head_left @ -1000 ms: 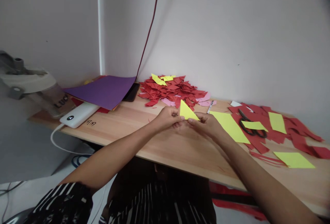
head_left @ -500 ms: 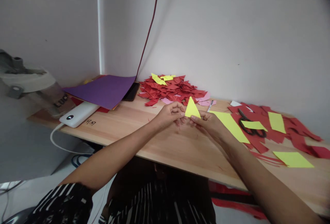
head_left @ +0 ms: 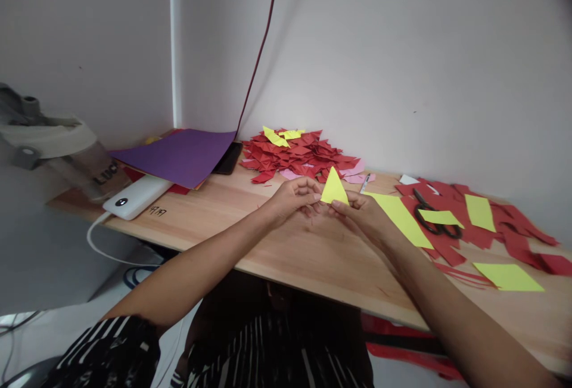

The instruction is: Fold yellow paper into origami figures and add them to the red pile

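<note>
Between my two hands, just above the wooden table (head_left: 286, 251), a small yellow paper triangle (head_left: 333, 188) points upward. My left hand (head_left: 297, 198) pinches its lower left corner with thumb and fingertips. At the lower right corner my right hand (head_left: 360, 209) grips it, thumb in front and fingers behind. Past the hands lies a heap of folded red paper pieces (head_left: 299, 158), with a few yellow folded pieces (head_left: 276, 136) on top. A large yellow sheet (head_left: 397, 216) lies close to my right wrist.
Black scissors (head_left: 435, 221) lie among red paper strips (head_left: 487, 230) on the right, near yellow squares (head_left: 509, 276). On the left are a white power bank (head_left: 136, 197) with a cable, purple paper (head_left: 179, 152), a phone (head_left: 230, 158) and a clear bottle (head_left: 89, 167). A wall stands behind.
Very little differs: both hands keep their hold on the yellow paper triangle in almost the same place. The view has shifted slightly.
</note>
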